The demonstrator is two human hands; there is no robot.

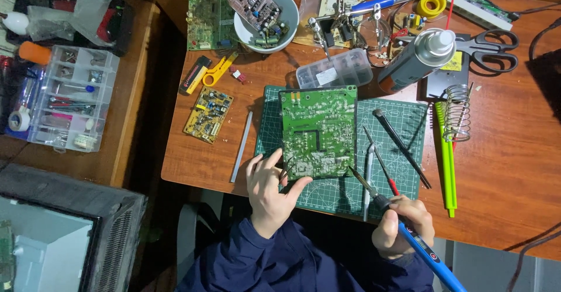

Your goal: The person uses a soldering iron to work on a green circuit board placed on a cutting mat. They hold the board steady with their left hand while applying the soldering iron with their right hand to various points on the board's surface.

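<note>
Steadying the green circuit board [318,131] with tweezers [285,172] pinched in the left hand [270,190] — right hand [403,225] clenches the soldering iron [403,222], tip angled up-left at the board's lower right corner.

White label on clear plastic box [333,70]; yellow label beside grey spray can [416,58]

soldering iron [409,233] handle cut off at bottom edge, tweezers [284,172] mostly hidden in left hand [270,191]

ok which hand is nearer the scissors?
Right. The right hand, gripping the blue soldering iron, sits below the scissors on the same side of the table; the left hand is farther across, at the green circuit board.
</note>
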